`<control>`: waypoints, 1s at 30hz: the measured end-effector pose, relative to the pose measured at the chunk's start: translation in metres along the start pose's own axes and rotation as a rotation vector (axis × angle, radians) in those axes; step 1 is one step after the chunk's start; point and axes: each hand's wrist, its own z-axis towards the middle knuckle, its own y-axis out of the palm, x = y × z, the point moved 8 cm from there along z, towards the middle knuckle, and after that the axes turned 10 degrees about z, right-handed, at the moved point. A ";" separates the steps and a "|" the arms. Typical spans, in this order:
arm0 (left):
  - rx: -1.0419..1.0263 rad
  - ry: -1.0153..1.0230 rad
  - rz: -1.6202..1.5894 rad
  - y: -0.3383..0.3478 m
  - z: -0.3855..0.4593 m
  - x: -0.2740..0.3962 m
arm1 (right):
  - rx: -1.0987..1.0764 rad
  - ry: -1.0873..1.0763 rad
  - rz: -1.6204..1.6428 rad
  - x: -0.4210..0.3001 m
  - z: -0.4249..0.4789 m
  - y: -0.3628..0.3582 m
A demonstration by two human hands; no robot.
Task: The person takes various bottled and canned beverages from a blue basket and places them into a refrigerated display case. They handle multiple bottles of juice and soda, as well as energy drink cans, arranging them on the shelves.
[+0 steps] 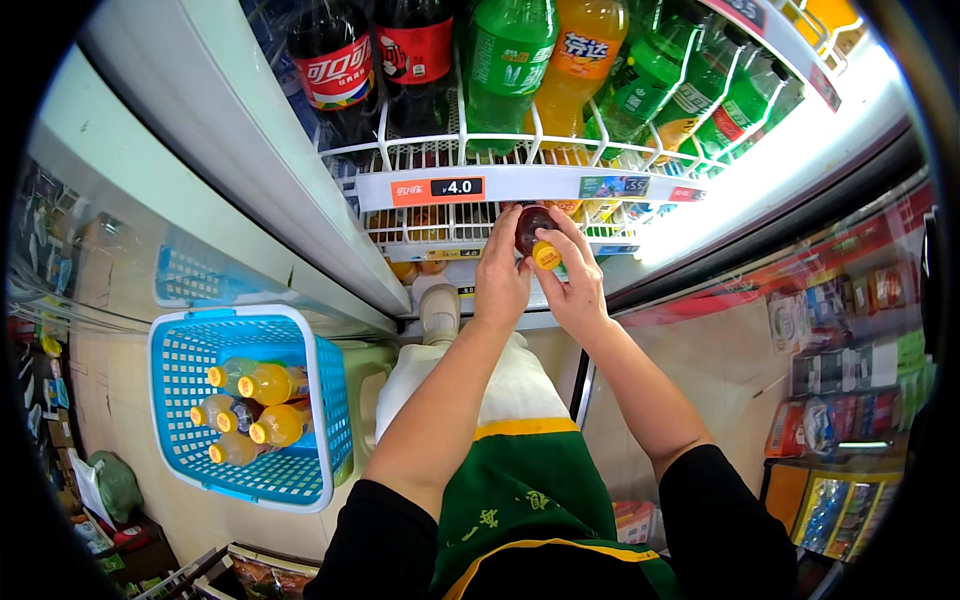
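Note:
In front of the lower wire shelf of a drinks cooler, my two hands hold a dark red drink bottle (531, 223) with a yellow cap (547, 256). The cap tilts down towards me. My left hand (501, 279) lies along the bottle's left side, fingers pointing into the cooler. On the other side, my right hand (576, 283) curls its thumb and fingers around the bottle near the neck and cap. The bottle's far end is partly hidden behind my fingers and the shelf front. Other bottles sit behind on the lower shelf (424, 234), mostly hidden by wire.
Cola bottles (334, 71), green soda bottles (510, 67) and an orange soda bottle (585, 64) stand on the upper shelf (525, 187). A blue basket (330, 405) holding several yellow-capped bottles (266, 384) stands left. The cooler's glass door (210, 225) stands open. Packaged goods (847, 371) line the right.

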 end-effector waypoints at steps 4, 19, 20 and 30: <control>0.019 0.004 -0.054 0.008 0.001 -0.008 | 0.071 0.022 -0.037 0.011 -0.005 0.003; 0.162 0.022 -0.087 -0.058 -0.125 0.042 | -0.020 0.244 0.343 -0.074 -0.088 -0.002; 0.184 0.008 -0.094 -0.063 -0.138 0.043 | -0.040 0.255 0.354 -0.085 -0.094 0.000; 0.283 -0.015 -0.190 -0.114 -0.188 0.048 | -0.154 0.250 0.213 -0.155 -0.112 0.026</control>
